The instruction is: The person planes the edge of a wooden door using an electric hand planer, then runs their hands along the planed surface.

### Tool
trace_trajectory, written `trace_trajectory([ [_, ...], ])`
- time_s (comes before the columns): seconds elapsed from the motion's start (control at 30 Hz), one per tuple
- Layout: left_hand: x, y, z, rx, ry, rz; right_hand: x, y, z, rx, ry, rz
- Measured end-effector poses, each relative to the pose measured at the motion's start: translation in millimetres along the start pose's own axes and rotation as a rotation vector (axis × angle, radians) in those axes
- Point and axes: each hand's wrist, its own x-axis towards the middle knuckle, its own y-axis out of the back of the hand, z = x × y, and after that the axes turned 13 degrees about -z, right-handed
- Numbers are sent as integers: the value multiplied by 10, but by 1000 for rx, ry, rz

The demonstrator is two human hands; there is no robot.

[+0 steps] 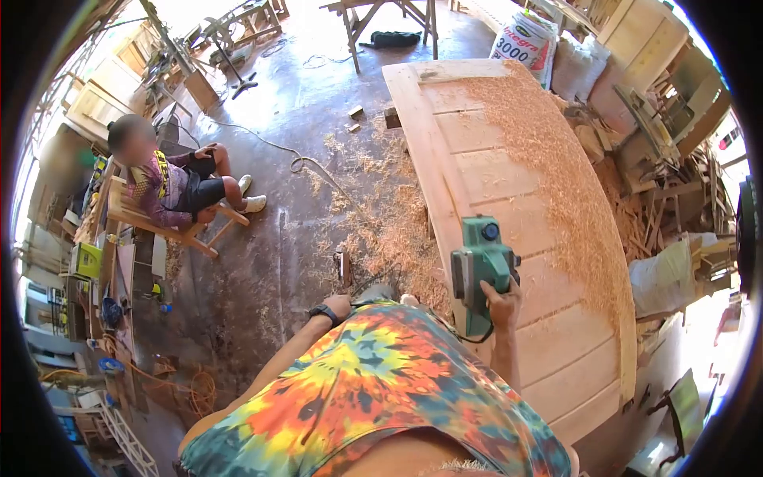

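My right hand [501, 306] is wrapped round the handle of a green electric planer [479, 270]. The planer rests on the left part of a large panelled wooden door [548, 294], and its cord trails below it. Curled shavings [548, 151] cover much of the door's right side. Low beside my body, my left hand [339, 305] is closed, with a dark watch on the wrist. Just beyond it shows a small brown and metal object [342, 269]; whether the hand grips it I cannot tell.
A seated person [179, 175] is on a wooden chair [143, 208] to the left. A cord [298, 163] runs across the floor amid scattered shavings. A wooden trestle [389, 24] stands ahead. White sacks [528, 44] and stacked wood scraps [660, 199] line the right.
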Motion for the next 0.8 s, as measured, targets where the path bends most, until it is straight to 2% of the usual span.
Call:
trace_trajectory([
  [0.03,-316,99,211,-12,-6,-76,-256,-2,75,-1,3,10],
  [0.1,-526,-139,232,27,-39,-91,-788,36,224,-49,56,165],
  [0.13,-619,-270,282,61,-64,-107,-1056,64,296,-70,66,172],
  [0.2,-801,-544,238,42,-96,-90,-1640,59,471,67,27,276],
  [0.37,-1432,-1305,100,190,-202,-244,-3186,49,717,151,-102,486],
  [0.47,-1483,-2165,-207,230,-280,-362,-3959,-37,864,137,-218,612],
  [0.53,-1595,-2817,-369,336,-315,-421,-4562,-83,866,209,-203,720],
  [0.6,-1659,-3342,-468,332,-311,-452,-5084,79,1043,301,-295,805],
  [0.67,-2066,-3362,-233,236,-381,-383,-5608,106,1015,350,-364,927],
  [0.8,-2460,-3499,283,426,-353,-467,-6551,286,1059,398,-385,1071],
])
